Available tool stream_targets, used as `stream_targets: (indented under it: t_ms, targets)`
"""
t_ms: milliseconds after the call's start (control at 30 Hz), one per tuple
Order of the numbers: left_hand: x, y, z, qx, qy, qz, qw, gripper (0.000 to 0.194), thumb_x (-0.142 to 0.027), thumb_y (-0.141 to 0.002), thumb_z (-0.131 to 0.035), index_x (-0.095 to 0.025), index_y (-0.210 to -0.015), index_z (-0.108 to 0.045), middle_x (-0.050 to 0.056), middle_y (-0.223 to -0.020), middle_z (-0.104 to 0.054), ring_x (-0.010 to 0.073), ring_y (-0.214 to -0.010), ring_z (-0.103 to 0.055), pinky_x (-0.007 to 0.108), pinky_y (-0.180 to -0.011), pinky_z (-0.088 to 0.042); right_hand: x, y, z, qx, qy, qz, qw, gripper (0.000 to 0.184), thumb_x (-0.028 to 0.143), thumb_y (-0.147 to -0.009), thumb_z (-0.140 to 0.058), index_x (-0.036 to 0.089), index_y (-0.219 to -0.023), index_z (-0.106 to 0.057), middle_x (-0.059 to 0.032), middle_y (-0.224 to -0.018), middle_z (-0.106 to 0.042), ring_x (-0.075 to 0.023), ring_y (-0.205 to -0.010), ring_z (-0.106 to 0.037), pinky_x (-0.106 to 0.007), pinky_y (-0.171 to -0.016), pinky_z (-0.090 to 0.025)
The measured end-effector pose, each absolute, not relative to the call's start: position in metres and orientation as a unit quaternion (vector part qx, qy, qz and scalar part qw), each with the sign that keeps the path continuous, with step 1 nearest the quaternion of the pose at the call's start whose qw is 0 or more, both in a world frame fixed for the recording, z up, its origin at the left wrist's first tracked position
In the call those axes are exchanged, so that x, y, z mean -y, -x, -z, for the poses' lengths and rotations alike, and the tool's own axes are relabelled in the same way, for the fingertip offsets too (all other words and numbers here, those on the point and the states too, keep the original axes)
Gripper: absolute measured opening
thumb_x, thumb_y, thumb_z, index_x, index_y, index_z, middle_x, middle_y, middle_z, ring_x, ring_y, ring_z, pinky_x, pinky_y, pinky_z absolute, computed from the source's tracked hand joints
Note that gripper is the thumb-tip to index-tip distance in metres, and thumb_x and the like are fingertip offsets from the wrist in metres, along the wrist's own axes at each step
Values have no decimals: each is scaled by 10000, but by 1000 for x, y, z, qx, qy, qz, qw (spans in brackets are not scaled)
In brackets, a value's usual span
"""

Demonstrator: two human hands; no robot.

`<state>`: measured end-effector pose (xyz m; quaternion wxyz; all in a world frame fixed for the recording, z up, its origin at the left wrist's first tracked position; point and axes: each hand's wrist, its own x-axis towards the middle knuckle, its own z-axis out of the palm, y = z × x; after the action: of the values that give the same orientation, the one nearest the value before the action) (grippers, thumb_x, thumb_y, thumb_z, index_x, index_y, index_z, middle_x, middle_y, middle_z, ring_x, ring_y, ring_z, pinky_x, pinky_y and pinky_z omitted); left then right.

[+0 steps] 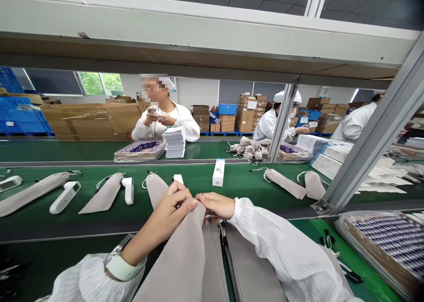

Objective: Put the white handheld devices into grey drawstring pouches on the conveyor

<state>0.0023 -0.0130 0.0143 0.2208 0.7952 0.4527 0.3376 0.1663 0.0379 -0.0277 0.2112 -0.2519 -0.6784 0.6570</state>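
Observation:
In the middle of the head view, my left hand (pixel 170 209) is closed on the top edge of a grey drawstring pouch (pixel 179 258), thumb and fingers pinching the cloth. My right hand (pixel 217 205) meets it from the right, its fingers also pinched at the pouch's mouth; a bit of cord shows beneath them. The pouch hangs down toward me, broad and flat. Beside it, under my right forearm, lie more flat grey pouches (pixel 253 264) with dark cord ends. Some of my right fingertips are hidden behind the cloth.
Ahead, a green belt carries grey pouches (pixel 105 194), white handheld devices (pixel 65 198) and a small white box (pixel 218 173). A slanted metal post (pixel 357 138) stands at right, near a tray of patterned items (pixel 391 235). Co-workers in white (pixel 180 116) sit opposite.

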Motion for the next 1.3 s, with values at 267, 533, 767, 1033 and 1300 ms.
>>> stream_targets:
  t_ms: [267, 533, 767, 1033, 1300]
  targets:
    - [11, 3, -16, -472, -781, -266, 310, 337, -469, -794, -359, -175, -643, -425, -16, -737, -394, 124, -654, -399, 215, -566, -328, -31, -171, 20, 714, 285, -615, 173, 742, 663, -729, -2, 136, -564, -498, 37, -379, -366, -34, -281, -214, -174, -290, -159]
    - [34, -2, -28, -491, -759, -168, 392, 356, -469, -797, -338, -169, -666, -479, -50, -532, -306, 89, -470, -286, 200, -440, -227, -83, -228, 26, 734, 475, -88, 477, 440, 507, -766, -347, 163, -622, -580, -22, -528, -527, -105, -528, -465, -227, -572, -360]
    - [41, -16, -30, -420, -712, -386, 408, 304, -412, -844, -295, -185, -866, -496, -32, -572, -369, 87, -497, -349, 194, -460, -315, -58, -196, 26, 765, 228, -521, 302, 517, 516, -636, -523, 179, -1025, -477, -9, -767, -589, -48, -452, -415, -194, -453, -360]
    - [20, -12, -8, -439, -810, -348, 173, 252, -305, -860, -331, -228, -1030, -500, 19, -919, -525, 150, -844, -489, 248, -738, -385, -66, -213, -2, 611, 399, -309, 610, 354, 240, -548, -619, 183, -848, -439, 15, -774, -517, -107, -685, -505, -244, -661, -413]
    - [12, -11, 24, -455, -877, -132, 83, 161, -217, -814, -399, -191, -874, -546, 32, -842, -533, 174, -789, -519, 255, -652, -392, -112, -264, 36, 639, 709, -77, 287, 508, 279, -618, -563, 187, -1084, -382, -70, -850, -556, -206, -728, -543, -298, -643, -375]
